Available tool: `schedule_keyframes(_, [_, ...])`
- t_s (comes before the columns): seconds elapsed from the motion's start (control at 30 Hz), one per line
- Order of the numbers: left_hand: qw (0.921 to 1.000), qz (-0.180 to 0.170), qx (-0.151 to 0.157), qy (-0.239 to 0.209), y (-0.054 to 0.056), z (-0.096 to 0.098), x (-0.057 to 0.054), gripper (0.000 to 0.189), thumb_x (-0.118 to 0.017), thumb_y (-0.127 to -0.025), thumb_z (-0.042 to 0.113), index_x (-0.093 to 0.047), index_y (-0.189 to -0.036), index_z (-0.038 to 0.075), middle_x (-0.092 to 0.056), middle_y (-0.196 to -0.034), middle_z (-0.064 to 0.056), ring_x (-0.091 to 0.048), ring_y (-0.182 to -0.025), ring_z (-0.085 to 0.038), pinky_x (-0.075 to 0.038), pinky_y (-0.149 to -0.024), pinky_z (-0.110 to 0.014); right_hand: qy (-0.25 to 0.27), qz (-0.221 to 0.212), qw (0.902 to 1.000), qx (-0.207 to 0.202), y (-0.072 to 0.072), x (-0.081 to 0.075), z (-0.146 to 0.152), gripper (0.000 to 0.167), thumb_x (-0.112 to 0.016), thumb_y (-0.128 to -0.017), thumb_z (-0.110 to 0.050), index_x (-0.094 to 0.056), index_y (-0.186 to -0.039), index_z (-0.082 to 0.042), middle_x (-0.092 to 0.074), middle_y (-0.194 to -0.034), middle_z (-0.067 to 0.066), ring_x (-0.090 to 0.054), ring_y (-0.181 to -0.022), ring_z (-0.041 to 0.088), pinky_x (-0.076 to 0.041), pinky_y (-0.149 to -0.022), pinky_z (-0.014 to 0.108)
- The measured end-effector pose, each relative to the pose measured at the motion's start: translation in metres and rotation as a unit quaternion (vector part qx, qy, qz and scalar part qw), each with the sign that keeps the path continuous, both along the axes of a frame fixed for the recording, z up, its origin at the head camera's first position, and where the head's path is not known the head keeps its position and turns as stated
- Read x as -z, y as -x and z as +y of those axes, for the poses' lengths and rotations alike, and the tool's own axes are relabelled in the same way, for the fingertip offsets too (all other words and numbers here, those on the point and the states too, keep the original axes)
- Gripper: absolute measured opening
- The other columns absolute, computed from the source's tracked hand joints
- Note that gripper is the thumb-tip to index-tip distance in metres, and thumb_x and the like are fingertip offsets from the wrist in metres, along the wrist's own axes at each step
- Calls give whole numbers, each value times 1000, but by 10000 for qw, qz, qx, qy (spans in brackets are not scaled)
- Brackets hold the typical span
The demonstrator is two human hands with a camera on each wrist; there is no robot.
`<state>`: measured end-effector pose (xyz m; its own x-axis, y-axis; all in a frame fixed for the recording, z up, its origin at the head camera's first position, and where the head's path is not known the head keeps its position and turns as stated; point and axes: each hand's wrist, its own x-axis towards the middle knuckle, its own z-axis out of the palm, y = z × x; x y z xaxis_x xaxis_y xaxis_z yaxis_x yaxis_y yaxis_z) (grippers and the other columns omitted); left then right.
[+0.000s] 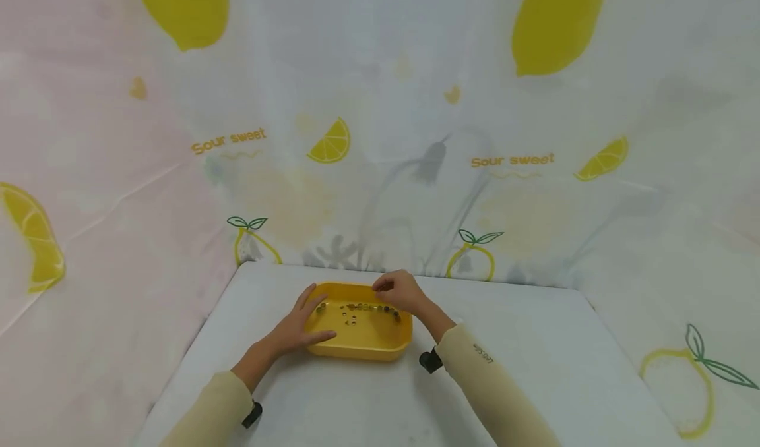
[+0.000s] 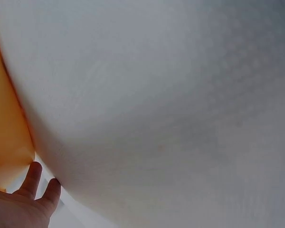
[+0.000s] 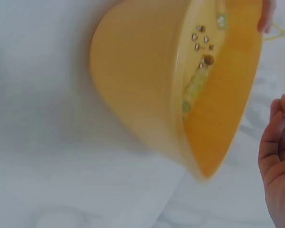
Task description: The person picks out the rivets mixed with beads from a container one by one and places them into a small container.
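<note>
A yellow plastic tray (image 1: 359, 353) stands on the white table with several small round beads (image 1: 371, 308) in a curved row along its back. Smaller shiny pieces (image 1: 349, 318) lie loose near the tray's middle. My left hand (image 1: 295, 328) spreads over the left end, thumb reaching across the front rim; in the left wrist view its straight fingers (image 2: 34, 178) show beside the tray's outer wall. Above the back right rim hovers my right hand (image 1: 404, 292), its fingers curled and fingertips brought to the thumb. I cannot tell whether something tiny sits between them.
White table surface (image 1: 499, 381) extends around the tray. Behind and at both sides hangs a pale cloth (image 1: 380, 104) printed with lemons and lettering. Black wrist cameras (image 1: 431, 360) sit below the sleeves.
</note>
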<state>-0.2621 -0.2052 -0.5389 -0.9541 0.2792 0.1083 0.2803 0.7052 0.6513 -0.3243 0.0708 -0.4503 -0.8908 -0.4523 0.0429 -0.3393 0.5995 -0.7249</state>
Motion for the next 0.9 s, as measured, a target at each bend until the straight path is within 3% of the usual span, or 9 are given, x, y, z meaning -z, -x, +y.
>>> schedule_keyframes(0.33, [10000, -75, -1, -21, 1, 0, -2, 93, -72, -81, 57, -33, -154, 15, -3, -166, -15, -26, -145, -49, -32, -109, -67, -61, 121, 9996, 245, 14, -15, 45, 19, -71, -88, -5, -73, -106, 0, -74, -100, 10, -68, -88, 18, -58, -80, 31])
schedule_keyframes(0.6, [9999, 22, 96, -51, 2, 1, -5, 94, -73, -81, 55, -33, -154, 13, -3, -166, -18, -23, -146, -50, -32, -108, -68, 160, 48, 9984, 534, 16, -35, 82, 15, -69, -90, -3, -74, -104, -2, -73, -103, 13, -67, -91, 21, -58, -81, 34])
schedule_keyframes(0.9, [9999, -129, -21, -79, 0, 1, -2, 95, -73, -80, 57, -33, -155, 15, -3, -167, -15, -24, -146, -48, -32, -109, -68, -247, 263, 9964, 762, 19, -33, 120, 18, -71, -89, -8, -74, -106, -2, -73, -101, 12, -67, -92, 23, -57, -82, 36])
